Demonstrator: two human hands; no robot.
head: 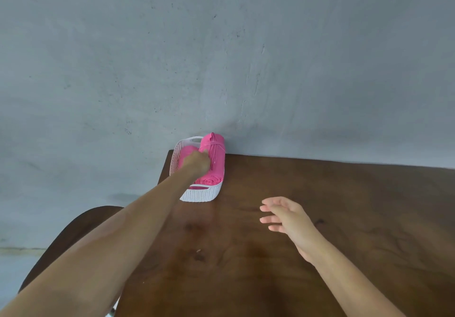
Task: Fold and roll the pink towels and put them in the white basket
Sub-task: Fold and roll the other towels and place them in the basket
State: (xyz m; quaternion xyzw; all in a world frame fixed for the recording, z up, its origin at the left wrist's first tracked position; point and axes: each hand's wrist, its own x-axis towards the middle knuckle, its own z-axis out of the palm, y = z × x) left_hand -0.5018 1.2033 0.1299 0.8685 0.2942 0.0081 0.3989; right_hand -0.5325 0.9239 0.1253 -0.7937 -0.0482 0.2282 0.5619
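A white woven basket (200, 195) stands at the far left corner of the brown wooden table (320, 206), against the wall. Two rolled pink towels lie in it: a large roll (215, 159) on the right side and a smaller one (186, 153) on the left, partly hidden. My left hand (197, 164) reaches into the basket with fingers curled against the large roll; whether it grips the cloth is unclear. My right hand (283, 216) hovers over the table to the right of the basket, fingers spread and holding nothing.
A grey plaster wall (221, 58) rises right behind the table and basket. A dark rounded chair back (73, 230) sits at the lower left beside the table's left edge. A small pale speck (198, 250) lies on the tabletop.
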